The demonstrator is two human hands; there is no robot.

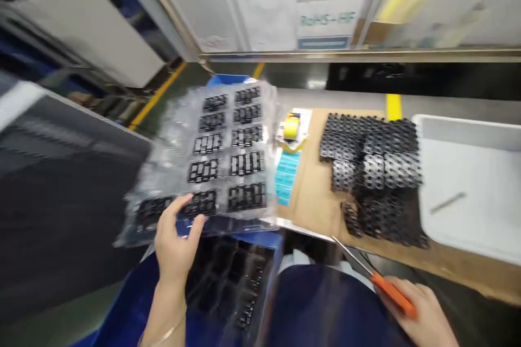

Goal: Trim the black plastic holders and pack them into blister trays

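Note:
My left hand [177, 238] reaches over the near edge of a clear plastic tray [223, 173], thumb and forefinger apart beside a group of black parts [202, 203]. More groups of black parts lie in the tray in rows. My right hand [419, 306] is wrapped round the orange handle of a thin metal-shafted tool [394, 294], its tip pointing up and left near the table edge. Under the clear tray is a blue bin [279, 244] with black parts inside.
Black parts [370, 162] are stacked on brown cardboard [313, 195], right of a yellow tape roll [291, 127] and blue labels [287, 176]. A white tray [476, 173] at right holds a thin rod [448, 202]. A dark panel [69, 200] stands left.

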